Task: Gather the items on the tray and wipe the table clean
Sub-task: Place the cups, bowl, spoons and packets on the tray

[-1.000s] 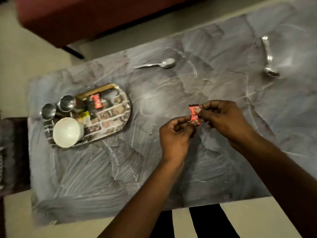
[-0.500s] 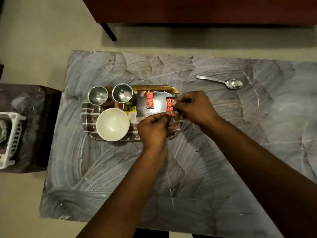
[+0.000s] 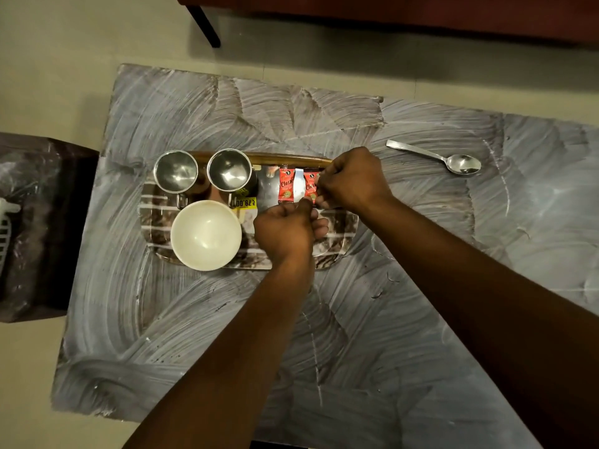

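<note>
A patterned tray (image 3: pixel 348 228) lies on the grey streaked table (image 3: pixel 405 335). On it stand two steel cups (image 3: pixel 176 171) (image 3: pixel 229 170), a white bowl (image 3: pixel 206 234), a dark packet with a yellow price label (image 3: pixel 245 202) and a red sachet (image 3: pixel 286 188). A second red sachet (image 3: pixel 310 187) hangs just over the tray beside the first, pinched between my left hand (image 3: pixel 285 230) and my right hand (image 3: pixel 351 183). My fingers hide its lower and right edges. A steel spoon (image 3: pixel 450 159) lies on the table, right of the tray.
A dark low stool (image 3: pixel 42 222) with a white plastic rack (image 3: pixel 5 228) stands left of the table. A dark red sofa (image 3: pixel 421 14) with a black leg (image 3: pixel 207 27) runs along the top. Beige floor surrounds the table.
Both hands carried the red sachet from the middle of the table leftward to the tray, then lowered it beside the first sachet. The view shifted with them.
</note>
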The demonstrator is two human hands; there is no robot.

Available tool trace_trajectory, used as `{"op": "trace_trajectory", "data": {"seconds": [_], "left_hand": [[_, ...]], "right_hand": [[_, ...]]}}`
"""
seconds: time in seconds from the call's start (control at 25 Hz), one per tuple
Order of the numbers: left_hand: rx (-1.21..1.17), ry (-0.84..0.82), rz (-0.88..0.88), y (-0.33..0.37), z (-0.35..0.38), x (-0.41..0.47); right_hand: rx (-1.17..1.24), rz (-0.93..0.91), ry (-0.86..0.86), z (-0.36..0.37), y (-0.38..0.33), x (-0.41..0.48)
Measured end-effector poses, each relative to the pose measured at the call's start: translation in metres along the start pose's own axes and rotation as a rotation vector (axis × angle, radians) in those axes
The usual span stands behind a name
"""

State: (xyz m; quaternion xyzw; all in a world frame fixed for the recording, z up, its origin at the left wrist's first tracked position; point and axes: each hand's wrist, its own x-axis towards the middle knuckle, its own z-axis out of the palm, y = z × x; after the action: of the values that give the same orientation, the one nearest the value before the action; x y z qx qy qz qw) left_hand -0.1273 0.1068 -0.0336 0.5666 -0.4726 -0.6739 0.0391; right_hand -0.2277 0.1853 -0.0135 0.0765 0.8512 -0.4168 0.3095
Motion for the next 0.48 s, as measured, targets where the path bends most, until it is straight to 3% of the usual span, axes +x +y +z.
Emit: {"op": "trace_trajectory", "data": {"seconds": [0.2,0.48], "left_hand": [[0.038,0.024,0.029,0.001,0.001,-0.002],[0.02,0.078,0.057,0.002,-0.004,-0.015]], "right_hand": [[-0.066,-0.078,0.074,0.0,0.001,-0.004],[0.095,-0.111,0.06,-0.044,0.031,-0.04]]}}
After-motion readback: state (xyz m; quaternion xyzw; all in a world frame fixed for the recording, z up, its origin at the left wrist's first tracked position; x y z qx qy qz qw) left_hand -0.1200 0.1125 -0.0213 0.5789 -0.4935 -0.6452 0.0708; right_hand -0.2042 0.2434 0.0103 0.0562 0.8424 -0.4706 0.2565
